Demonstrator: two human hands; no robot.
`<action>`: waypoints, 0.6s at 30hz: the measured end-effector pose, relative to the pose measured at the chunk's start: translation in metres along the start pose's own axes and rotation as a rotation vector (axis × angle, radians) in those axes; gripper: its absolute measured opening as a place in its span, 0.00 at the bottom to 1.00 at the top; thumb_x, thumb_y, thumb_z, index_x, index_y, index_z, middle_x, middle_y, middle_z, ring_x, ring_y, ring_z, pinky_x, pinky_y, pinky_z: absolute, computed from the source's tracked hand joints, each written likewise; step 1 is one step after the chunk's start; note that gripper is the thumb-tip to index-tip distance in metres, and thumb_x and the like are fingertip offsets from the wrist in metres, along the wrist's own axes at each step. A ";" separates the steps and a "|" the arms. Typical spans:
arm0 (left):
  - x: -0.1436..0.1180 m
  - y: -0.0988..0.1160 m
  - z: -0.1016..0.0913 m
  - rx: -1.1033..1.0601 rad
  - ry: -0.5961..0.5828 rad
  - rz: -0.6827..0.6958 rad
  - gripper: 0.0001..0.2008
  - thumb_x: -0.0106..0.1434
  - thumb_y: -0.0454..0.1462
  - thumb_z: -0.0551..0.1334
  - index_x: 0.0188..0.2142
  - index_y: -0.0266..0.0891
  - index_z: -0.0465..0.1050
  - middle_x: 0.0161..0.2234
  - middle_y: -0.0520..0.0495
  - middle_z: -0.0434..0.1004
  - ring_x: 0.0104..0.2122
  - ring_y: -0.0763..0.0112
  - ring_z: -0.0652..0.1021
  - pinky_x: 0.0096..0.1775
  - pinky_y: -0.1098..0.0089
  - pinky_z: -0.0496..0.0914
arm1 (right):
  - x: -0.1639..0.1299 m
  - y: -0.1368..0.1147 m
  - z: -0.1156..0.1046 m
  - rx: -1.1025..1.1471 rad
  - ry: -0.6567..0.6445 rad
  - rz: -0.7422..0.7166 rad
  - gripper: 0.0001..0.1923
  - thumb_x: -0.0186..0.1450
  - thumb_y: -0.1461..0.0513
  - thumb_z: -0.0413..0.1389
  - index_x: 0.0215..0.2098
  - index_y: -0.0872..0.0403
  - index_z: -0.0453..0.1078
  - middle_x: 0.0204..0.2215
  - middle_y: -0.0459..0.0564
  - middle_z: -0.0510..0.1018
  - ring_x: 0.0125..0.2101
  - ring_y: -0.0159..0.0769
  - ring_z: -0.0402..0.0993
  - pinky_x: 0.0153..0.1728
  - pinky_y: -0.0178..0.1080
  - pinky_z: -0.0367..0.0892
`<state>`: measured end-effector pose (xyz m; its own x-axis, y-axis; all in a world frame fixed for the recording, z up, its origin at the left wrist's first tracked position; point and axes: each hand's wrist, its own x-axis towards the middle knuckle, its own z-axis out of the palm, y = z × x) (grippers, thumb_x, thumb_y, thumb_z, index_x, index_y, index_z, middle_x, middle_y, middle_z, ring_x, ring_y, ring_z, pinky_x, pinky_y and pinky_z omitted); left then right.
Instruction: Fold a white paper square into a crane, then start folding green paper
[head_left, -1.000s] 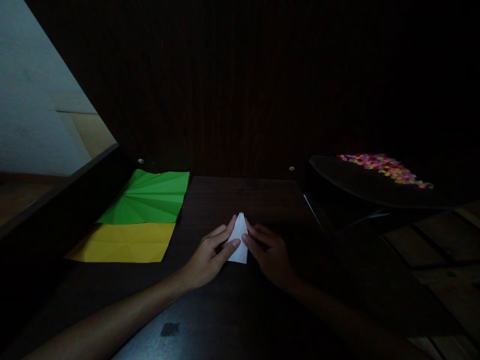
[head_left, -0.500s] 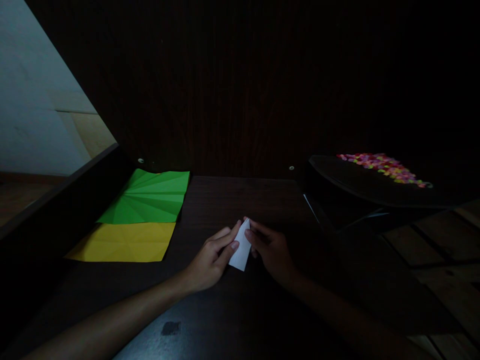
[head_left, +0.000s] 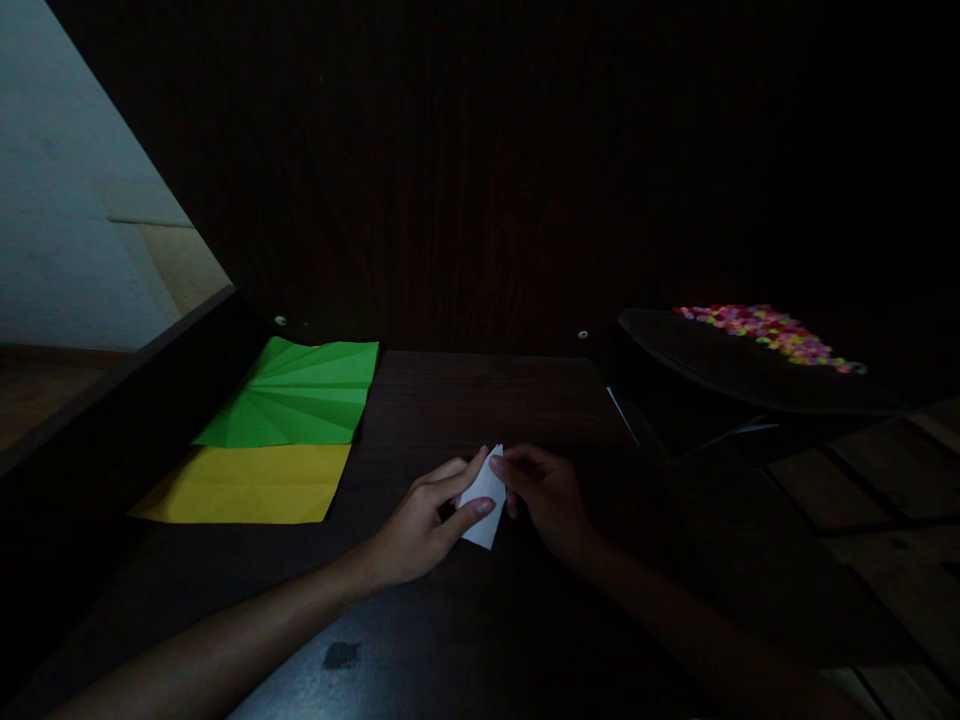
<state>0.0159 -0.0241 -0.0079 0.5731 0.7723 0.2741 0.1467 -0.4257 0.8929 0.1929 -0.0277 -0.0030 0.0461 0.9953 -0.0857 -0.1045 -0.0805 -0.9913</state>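
A small piece of folded white paper [head_left: 487, 487], narrow and pointed at its far end, is held between both hands above the dark tabletop. My left hand [head_left: 429, 515] grips its left side, with the thumb lying across the front face near the lower part and the fingers behind and along the left edge. Pinching the upper right edge, my right hand [head_left: 546, 500] has its thumb on the front near the tip and its other fingers curled behind. The layers at the tip look slightly parted.
On the left lie a creased green sheet [head_left: 300, 395] and a yellow sheet [head_left: 255, 485] partly beneath it. A dark panel [head_left: 465, 180] rises behind the tabletop [head_left: 480, 385]. At the right, a dark curved object [head_left: 675, 350] bears small colourful pieces [head_left: 776, 335]; wooden slats [head_left: 885, 500] show below.
My left thumb has slid right and down across the paper. The right fingers have shifted slightly down from the tip, which now shows more. The sheets lie as before.
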 end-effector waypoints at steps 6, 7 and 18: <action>0.002 0.003 -0.001 0.002 0.009 0.014 0.23 0.70 0.38 0.56 0.63 0.39 0.61 0.35 0.48 0.68 0.34 0.69 0.71 0.38 0.69 0.69 | -0.001 -0.002 0.001 -0.021 -0.006 -0.042 0.17 0.52 0.50 0.65 0.25 0.54 0.72 0.12 0.40 0.69 0.12 0.27 0.62 0.14 0.31 0.59; 0.002 0.003 -0.002 0.001 0.012 0.015 0.23 0.70 0.38 0.56 0.63 0.39 0.62 0.34 0.48 0.68 0.34 0.69 0.70 0.38 0.69 0.69 | -0.001 -0.002 0.000 -0.029 -0.011 -0.042 0.17 0.53 0.49 0.65 0.26 0.54 0.73 0.12 0.40 0.69 0.12 0.27 0.62 0.14 0.31 0.59; 0.002 -0.002 -0.005 -0.052 -0.032 -0.054 0.20 0.69 0.40 0.57 0.59 0.40 0.68 0.32 0.49 0.68 0.32 0.70 0.70 0.35 0.71 0.66 | -0.001 -0.002 -0.001 -0.092 -0.068 -0.043 0.18 0.56 0.50 0.63 0.24 0.53 0.65 0.11 0.37 0.64 0.11 0.24 0.58 0.12 0.27 0.53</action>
<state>0.0127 -0.0193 -0.0077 0.5912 0.7774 0.2146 0.1365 -0.3587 0.9234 0.1943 -0.0289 -0.0011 -0.0191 0.9991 -0.0386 -0.0116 -0.0388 -0.9992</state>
